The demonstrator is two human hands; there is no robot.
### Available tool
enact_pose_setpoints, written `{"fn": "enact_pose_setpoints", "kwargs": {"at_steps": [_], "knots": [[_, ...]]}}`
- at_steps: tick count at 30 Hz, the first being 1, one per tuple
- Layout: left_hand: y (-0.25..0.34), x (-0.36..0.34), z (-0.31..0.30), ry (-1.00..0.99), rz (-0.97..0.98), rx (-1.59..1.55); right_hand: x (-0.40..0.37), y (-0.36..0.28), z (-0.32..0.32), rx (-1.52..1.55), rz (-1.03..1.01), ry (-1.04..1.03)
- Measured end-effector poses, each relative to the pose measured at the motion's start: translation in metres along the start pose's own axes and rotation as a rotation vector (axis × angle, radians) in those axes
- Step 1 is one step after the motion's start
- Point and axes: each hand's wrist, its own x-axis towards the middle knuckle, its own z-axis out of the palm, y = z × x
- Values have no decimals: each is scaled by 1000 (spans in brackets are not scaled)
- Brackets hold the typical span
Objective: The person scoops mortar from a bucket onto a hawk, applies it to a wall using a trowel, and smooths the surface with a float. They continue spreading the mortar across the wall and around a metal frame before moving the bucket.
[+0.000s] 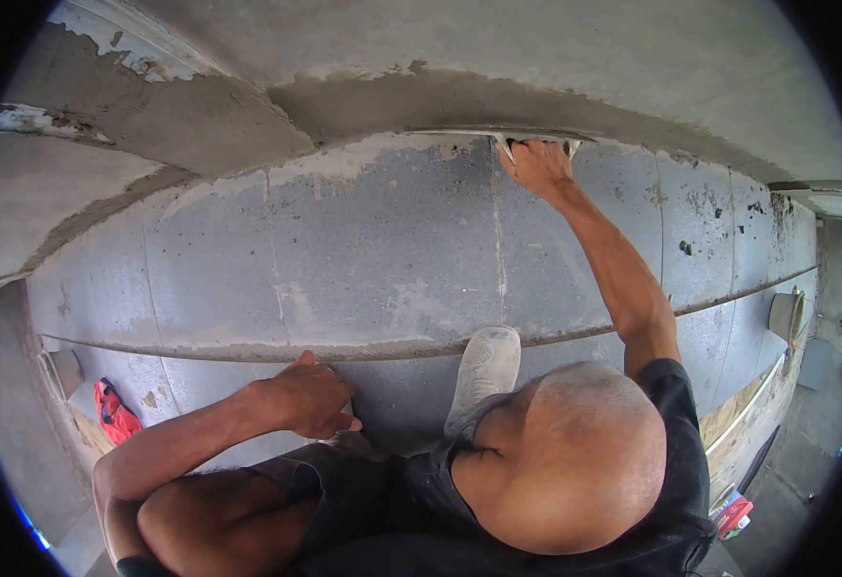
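Trowel (464, 133), at one o'clock against the mortar band (421, 96), its long axis running from nine to three o'clock; my right arm (608, 255) extends to it, right hand (539, 169) clenched on its handle. My left hand (308, 399), toward seven o'clock, is loosely curled; whether it grasps anything, I cannot tell.

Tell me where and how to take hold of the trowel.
Take the trowel by its grip, between the two pale posts, coming from the person's side, as the right hand does. The long, thin blade seems to lie against the darker mortar, so its far face looks blocked, while the posts stand toward the person.
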Motion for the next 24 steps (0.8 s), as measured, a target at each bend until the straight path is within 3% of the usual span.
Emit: {"fn": "enact_pose_setpoints", "kwargs": {"at_steps": [2,6,9,12,13,15,17,20,22,24], "knots": [[-3,0,9,112,26,-13,7,-4,0,14,30,-27],[-4,2,9,77,12,7,23,0,-5,43,11,-25],[-3,6,12,48,32,-21,11,12,-20,160,83,104],[-1,5,1,47,8,5,3,35,-41,359,86,408],[1,5,-3,44,-5,19,-2,43,-44,353,82,408],[3,2,-9,49,-12,35,-16,67,-47,346,8,633],[3,0,-12,71,6,-27,-26,81,-40,307,-105,682],[1,2,-8,53,-19,-6,-41,83,-27,194,-115,556],[0,3,-1,67,-7,-19,-42,80,-18,59,29,198],[-1,3,1,82,-1,-26,-34,73,-12,48,39,110]]}}
